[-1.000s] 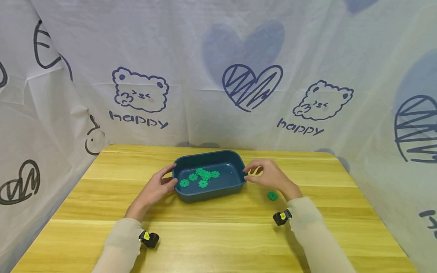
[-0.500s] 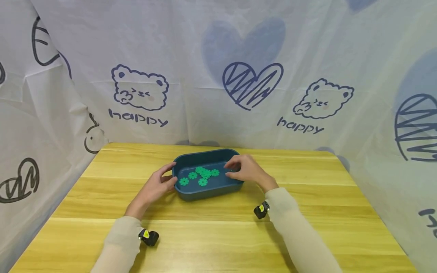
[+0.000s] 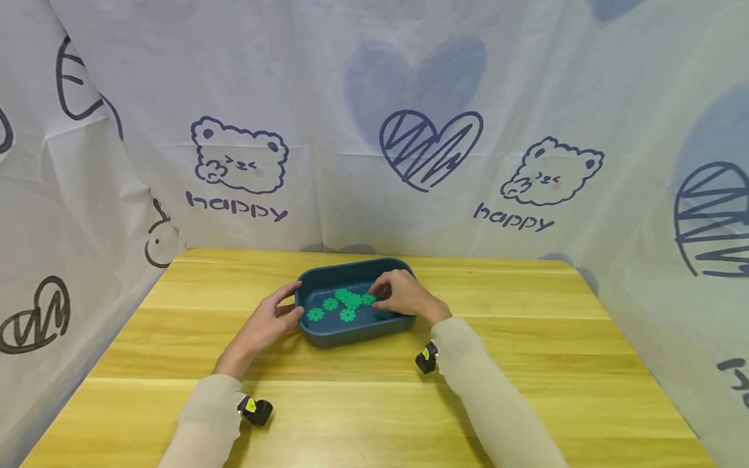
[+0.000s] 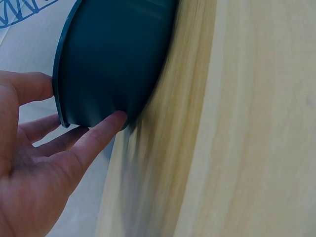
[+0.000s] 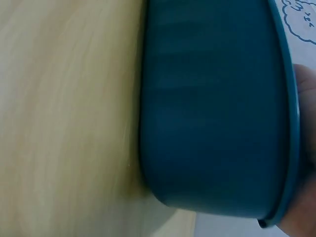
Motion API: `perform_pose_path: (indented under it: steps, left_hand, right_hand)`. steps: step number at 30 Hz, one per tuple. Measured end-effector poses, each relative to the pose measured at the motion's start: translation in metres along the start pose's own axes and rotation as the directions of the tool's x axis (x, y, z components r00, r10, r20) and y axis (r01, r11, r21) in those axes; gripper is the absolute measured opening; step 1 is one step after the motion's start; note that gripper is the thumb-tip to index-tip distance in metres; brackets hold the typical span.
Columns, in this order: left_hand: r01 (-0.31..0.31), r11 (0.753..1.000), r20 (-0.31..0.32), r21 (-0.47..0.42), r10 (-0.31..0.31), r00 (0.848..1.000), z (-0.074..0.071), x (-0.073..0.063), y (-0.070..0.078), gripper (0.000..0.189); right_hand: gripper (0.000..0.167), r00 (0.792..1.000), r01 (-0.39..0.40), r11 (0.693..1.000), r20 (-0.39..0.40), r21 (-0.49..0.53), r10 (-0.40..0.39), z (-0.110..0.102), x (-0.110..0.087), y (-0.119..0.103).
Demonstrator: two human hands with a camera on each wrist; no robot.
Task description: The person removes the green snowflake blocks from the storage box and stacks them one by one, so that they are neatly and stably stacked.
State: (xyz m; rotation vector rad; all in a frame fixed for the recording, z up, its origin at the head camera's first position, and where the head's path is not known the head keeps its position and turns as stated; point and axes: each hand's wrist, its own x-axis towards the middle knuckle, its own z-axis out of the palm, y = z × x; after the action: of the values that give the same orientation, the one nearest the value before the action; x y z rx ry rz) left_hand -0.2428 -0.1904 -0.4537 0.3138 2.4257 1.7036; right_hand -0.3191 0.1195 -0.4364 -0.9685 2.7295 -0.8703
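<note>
A dark blue rectangular bin (image 3: 351,335) with rounded corners sits on the table, holding several green snowflake discs (image 3: 316,314). My left hand (image 3: 266,325) holds the bin's left end, thumb and fingers apart against its outside. The left wrist view shows those fingers touching the rim and outer wall of the bin (image 4: 113,59). My right hand (image 3: 406,298) reaches over the right end into the bin, thumb and index finger apart at the rightmost green disc (image 3: 367,299). In the right wrist view the bin's wall (image 5: 212,123) hides most of the right hand (image 5: 305,207).
The wooden table (image 3: 351,416) extends around the bin on every side. Behind it hangs a white cloth (image 3: 345,195) printed with bears and hearts. A black wrist camera (image 3: 255,411) sits on the left sleeve, another camera (image 3: 426,359) on the right.
My right hand has moved left from outside the bin's right end to the discs inside. The loose disc seen earlier on the table is now out of sight near my right forearm.
</note>
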Motion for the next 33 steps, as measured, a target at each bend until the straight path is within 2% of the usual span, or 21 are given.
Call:
perform_pose_path:
  steps: [16, 22, 33]
  left_hand:
    - [0.011, 1.0, -0.006, 0.015, -0.011, 1.0, 0.001, -0.001, -0.001, 0.062]
    - [0.012, 1.0, -0.006, 0.004, -0.012, 1.0, 0.002, 0.0, -0.001, 0.062]
    - [0.008, 1.0, -0.008, 0.002, -0.008, 1.0, 0.002, 0.001, -0.001, 0.061]
  right_hand:
    - [0.028, 0.994, -0.106, 0.992, 0.016, -0.064, 0.107, 0.014, 0.019, 0.001]
    - [0.026, 0.993, -0.11, 0.989, 0.025, -0.101, 0.113, 0.018, 0.024, 0.003]
    - [0.023, 0.991, -0.117, 0.988, 0.049, -0.103, 0.122, 0.019, 0.024, 0.002]
